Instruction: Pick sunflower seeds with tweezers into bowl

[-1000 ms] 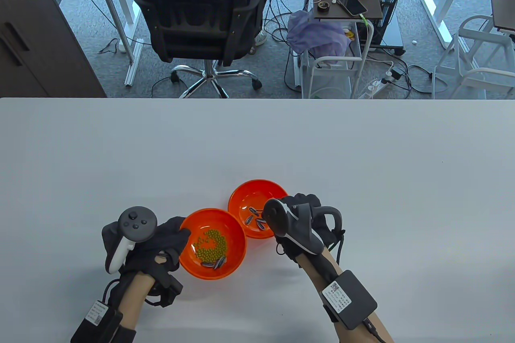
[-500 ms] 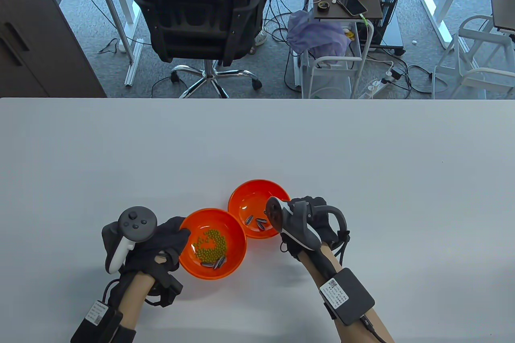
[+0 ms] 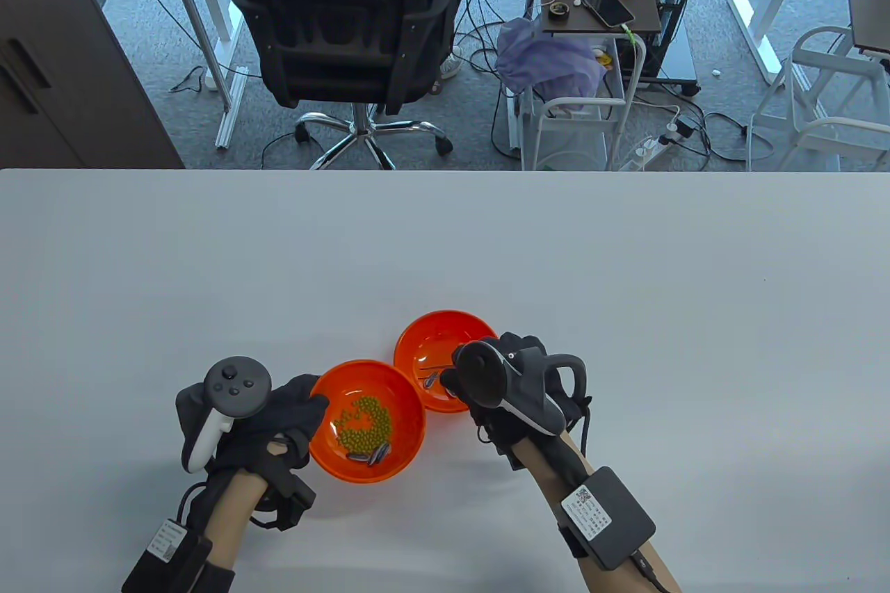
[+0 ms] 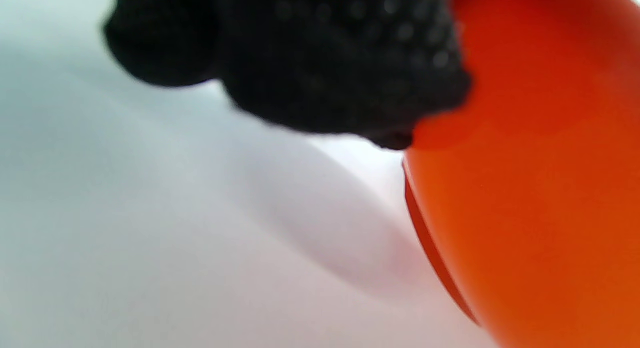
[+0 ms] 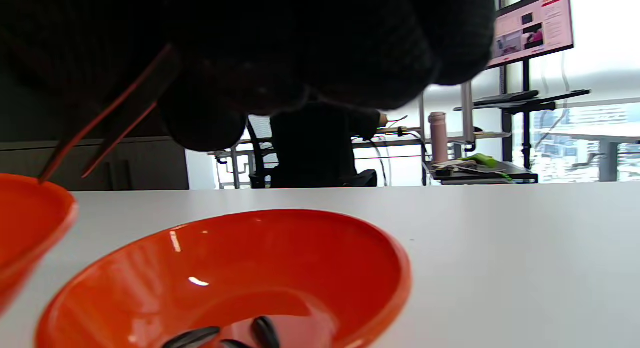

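Above bowl rim (image 5: 55, 198), tweezers (image 5: 107, 123) slanting down-left (tips apart)

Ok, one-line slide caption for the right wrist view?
Right hand holds tweezers, tips apart, above an orange bowl containing sunflower seeds.

Bowl by left hand (image 3: 367, 420): orange plastic, glossy. Bowl under right hand (image 3: 431, 343): same glossy orange plastic, bright highlights inside. Left glove (image 3: 278, 423): black knit cloth, matt, nubbly. Right glove (image 5: 300, 53): same black knit. Tweezers (image 5: 107, 120): thin smooth metal, reflecting orange. Table (image 3: 626, 273): white, smooth, matt. Trackers: grey-white smooth plastic.
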`<state>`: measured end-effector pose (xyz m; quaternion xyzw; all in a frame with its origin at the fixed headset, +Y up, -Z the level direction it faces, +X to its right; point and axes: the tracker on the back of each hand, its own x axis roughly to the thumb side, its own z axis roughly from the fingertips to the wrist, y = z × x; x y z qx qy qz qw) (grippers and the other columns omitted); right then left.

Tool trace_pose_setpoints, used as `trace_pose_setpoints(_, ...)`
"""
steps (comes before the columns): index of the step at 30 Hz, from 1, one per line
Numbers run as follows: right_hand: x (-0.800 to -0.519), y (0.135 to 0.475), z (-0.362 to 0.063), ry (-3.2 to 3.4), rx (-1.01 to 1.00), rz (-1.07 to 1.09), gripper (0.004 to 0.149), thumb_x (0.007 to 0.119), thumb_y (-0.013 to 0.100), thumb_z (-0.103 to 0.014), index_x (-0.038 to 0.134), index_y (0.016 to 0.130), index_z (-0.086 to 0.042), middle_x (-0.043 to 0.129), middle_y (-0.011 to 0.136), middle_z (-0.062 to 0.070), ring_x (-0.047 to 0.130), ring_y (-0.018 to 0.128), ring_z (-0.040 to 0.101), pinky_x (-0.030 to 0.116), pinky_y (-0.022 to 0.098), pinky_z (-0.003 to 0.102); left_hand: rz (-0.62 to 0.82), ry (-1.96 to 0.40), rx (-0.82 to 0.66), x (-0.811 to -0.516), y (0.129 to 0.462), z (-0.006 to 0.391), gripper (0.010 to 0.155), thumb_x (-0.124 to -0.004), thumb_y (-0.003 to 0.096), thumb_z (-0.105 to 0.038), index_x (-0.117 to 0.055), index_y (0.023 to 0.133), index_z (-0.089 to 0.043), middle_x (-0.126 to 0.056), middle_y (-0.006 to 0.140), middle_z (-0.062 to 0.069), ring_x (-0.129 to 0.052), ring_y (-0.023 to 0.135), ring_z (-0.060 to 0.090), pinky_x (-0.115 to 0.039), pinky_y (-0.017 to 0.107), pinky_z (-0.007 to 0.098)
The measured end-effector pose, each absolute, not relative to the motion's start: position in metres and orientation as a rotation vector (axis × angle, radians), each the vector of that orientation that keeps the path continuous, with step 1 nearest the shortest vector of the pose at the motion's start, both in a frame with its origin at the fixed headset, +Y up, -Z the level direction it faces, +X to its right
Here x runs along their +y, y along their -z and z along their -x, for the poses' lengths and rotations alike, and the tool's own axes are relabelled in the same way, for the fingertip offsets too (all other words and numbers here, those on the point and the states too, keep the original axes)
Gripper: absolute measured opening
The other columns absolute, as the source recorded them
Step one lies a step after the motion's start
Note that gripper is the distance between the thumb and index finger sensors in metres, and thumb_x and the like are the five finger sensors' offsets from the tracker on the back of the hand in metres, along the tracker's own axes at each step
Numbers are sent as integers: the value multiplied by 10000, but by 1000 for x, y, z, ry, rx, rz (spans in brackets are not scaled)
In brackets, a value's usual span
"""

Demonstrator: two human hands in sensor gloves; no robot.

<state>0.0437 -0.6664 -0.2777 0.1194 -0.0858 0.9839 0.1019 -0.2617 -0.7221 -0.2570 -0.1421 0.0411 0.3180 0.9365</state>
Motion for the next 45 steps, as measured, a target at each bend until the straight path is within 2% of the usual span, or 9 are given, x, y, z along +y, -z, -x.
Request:
trace_pose_setpoints(4,-663,265,-22,-2870,-198,-641,468,904,253,-571,1062,618,-325,999,401,-124,982,369,136,842,504,395,292,-650,84,-722,257,262,483,-781,470,-405,-833,900,-190,-1047,399,47,-1025,69,115,-947,236,368)
trace_pose_setpoints(11,-667,248,4,-2898,-111,-889,468,911,250,-570,1052,634,-344,996,423,-131,978,405,134,829,531,401,292,-651,83,-722,257,262,479,-781,470,-405,-836,895,-192,-1046,399,45,-1025,70,114,-948,236,367)
trace_pose_setpoints(20,-678,239,20,-2970,-115,-985,471,909,250,-571,1043,645,-352,993,429,-136,977,408,128,829,534,397,294,-654,81,-722,257,262,482,-781,470,-404,-834,898,-190,-1047,399,48,-1025,70,115,-946,237,369)
trace_pose_setpoints(28,-685,236,26,-2955,-175,-1001,421,905,255,-526,1087,568,-311,1003,364,-124,982,345,133,849,494,390,295,-651,75,-723,257,262,479,-781,470,-404,-836,895,-191,-1047,398,47,-1025,69,115,-947,235,368)
trace_pose_setpoints(34,-677,240,17,-2929,-276,-894,409,909,255,-513,1098,543,-292,1002,328,-121,980,302,127,860,461,381,296,-653,78,-723,257,262,480,-781,471,-404,-835,896,-190,-1047,399,46,-1025,70,115,-947,235,368)
trace_pose_setpoints(41,-657,254,-15,-2917,-475,-526,402,915,260,-510,1109,523,-277,1000,297,-125,974,254,119,874,418,369,299,-650,81,-723,257,262,480,-781,470,-405,-835,897,-191,-1047,398,47,-1025,69,115,-948,235,368)
trace_pose_setpoints(45,-654,264,-34,-2918,-509,-302,395,923,263,-502,1116,511,-264,999,279,-124,970,225,118,878,393,367,299,-649,83,-724,257,262,483,-781,470,-405,-833,900,-190,-1047,399,46,-1025,70,114,-947,236,367)
